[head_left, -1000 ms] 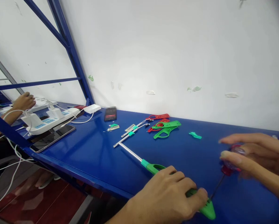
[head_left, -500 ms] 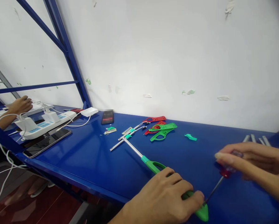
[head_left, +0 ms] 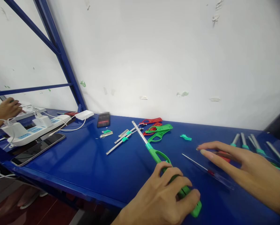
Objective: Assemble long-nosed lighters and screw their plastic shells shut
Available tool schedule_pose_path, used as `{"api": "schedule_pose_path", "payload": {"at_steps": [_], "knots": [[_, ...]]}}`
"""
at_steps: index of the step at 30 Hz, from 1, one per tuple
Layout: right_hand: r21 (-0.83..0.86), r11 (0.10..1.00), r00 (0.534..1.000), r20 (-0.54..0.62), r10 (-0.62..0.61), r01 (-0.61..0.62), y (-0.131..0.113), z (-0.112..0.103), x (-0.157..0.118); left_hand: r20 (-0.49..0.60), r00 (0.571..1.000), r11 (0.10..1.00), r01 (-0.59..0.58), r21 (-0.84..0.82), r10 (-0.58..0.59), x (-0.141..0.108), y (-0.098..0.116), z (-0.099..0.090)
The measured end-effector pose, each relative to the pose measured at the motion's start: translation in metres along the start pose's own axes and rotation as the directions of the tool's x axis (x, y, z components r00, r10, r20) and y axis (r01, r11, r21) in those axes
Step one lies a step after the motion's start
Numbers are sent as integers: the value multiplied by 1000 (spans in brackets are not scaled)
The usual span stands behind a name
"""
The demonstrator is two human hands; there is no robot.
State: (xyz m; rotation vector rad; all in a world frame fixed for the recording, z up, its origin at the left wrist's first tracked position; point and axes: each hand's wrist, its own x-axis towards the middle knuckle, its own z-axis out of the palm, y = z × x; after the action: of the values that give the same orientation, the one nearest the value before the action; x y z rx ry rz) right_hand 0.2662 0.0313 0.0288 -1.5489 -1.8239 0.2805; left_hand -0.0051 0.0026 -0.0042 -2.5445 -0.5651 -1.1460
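My left hand (head_left: 164,197) is closed around a green long-nosed lighter (head_left: 157,153), whose silver tube points away to the upper left. Its handle is partly hidden by my fingers. To the right, a screwdriver (head_left: 202,166) with a clear handle and red collar lies on the table. Above and beside it hovers my right hand (head_left: 245,165), holding nothing, thumb and index finger apart. Something red shows partly behind those fingers. Beyond my left hand are green handle shells (head_left: 163,131), red handle shells (head_left: 154,121) and several silver tubes (head_left: 121,143) with green collars.
More silver-nosed lighters (head_left: 259,145) lie at the right. A green scrap (head_left: 185,137) rests mid-table. At left are a power strip (head_left: 48,125), cables, a phone (head_left: 39,149), a dark blurred-out item (head_left: 103,120) and a blue frame post (head_left: 65,62). Another person's hand (head_left: 10,107) is farther left.
The screwdriver has left my right hand and the lighter's end and now lies on the table. My right hand's fingers have straightened. The lighter's nose has swung to the right.
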Motion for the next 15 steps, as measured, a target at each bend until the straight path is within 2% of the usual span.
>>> {"api": "schedule_pose_path", "payload": {"at_steps": [4, 7, 9, 12, 15], "knots": [[78, 997, 970, 242, -15, -4, -24, 7, -13, -136, 990, 998, 29, 56, -21, -1, 2, 1], [180, 982, 891, 453, -28, -61, -51, 16, -18, -189, 982, 996, 13, 92, 5, 0, 1, 3], [197, 974, 836, 549, -20, -107, -69, 22, -17, -216, 976, 993, 11, 114, 14, 0, 0, 4], [260, 952, 812, 583, -20, -163, -87, 31, -12, -261, 965, 991, 15, 137, 21, -1, -1, 5], [412, 854, 800, 601, 8, -318, -89, 42, -9, -251, 967, 992, -14, 128, 47, -4, -2, 6]]}}
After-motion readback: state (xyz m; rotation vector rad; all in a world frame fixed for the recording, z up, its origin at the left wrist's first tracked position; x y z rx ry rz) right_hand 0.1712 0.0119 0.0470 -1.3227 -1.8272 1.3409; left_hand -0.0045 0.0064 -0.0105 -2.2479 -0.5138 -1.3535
